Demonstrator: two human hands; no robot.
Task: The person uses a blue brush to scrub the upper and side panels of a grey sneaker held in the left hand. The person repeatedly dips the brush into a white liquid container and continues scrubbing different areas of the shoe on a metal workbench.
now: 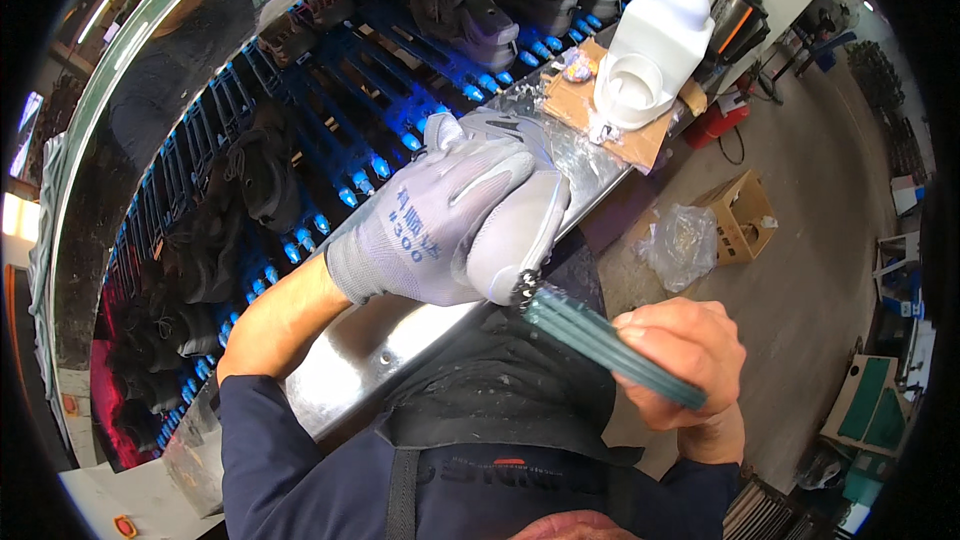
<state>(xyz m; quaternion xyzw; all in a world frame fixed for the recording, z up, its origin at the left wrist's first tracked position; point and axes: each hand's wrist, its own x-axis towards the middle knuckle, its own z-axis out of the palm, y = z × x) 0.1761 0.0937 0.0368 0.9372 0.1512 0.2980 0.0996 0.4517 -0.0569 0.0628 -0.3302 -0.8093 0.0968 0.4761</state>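
Note:
My left hand (425, 225), in a grey knitted glove with blue print, is closed round a light grey shoe (512, 240) above the metal ledge. The glove covers much of the shoe's middle. In my bare right hand (692, 352) is a brush (590, 332) with a dark green ridged handle, gripped between thumb and fingers. Its short black bristles touch the lower edge of the shoe, where some white shows on them.
A shiny metal ledge (385, 355) borders a conveyor with blue-lit tips (380, 166) and several dark shoes (262, 165). A white spouted bottle (655, 45) stands on cardboard (640, 145), beside a dark flask (738, 15). An open carton (740, 215) and clear plastic bag (682, 245) lie on the floor.

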